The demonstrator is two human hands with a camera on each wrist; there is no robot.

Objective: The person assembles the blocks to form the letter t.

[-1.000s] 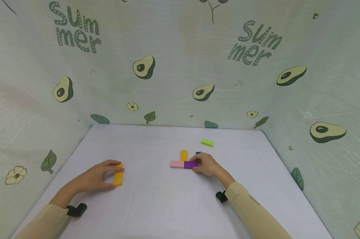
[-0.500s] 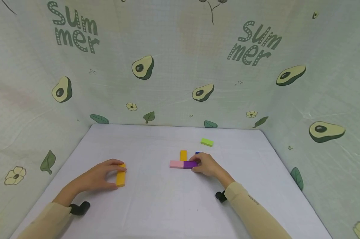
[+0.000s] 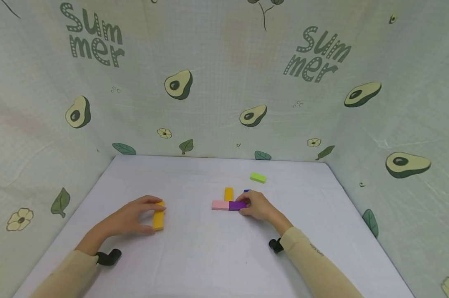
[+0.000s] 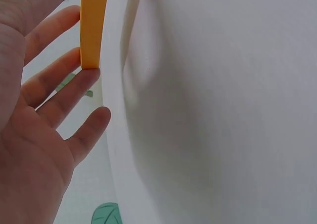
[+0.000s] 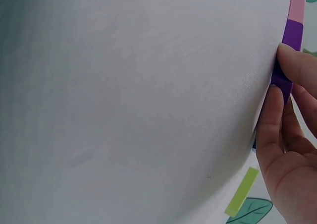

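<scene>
My left grip (image 3: 131,217) and the yellow block (image 3: 159,220) in it have moved rightward over the white tabletop (image 3: 194,256), nearer my right grip (image 3: 259,206), which has stayed put. The left grip is clamped on that block, thumb at its near end and fingertips at its far end; the little finger is spread clear of it.

The right grip is clamped on a purple block (image 3: 235,205), thumb on the near side, fingers on the far side. Left of this grip, a pink block (image 3: 220,205) lies end to end with the purple one. Just beyond these two, a second yellow block (image 3: 228,193) points away from me. A blue block (image 3: 247,191) shows behind the right fingers, mostly hidden. Farther beyond lies a lime-green block (image 3: 258,178).

Past both grips hangs a pale cloth (image 3: 217,49) with avocados, leaves and flowers, printed twice with "Summer". Behind the right grip, my beige sleeve (image 3: 321,273) carries small dark lettering I cannot read.
</scene>
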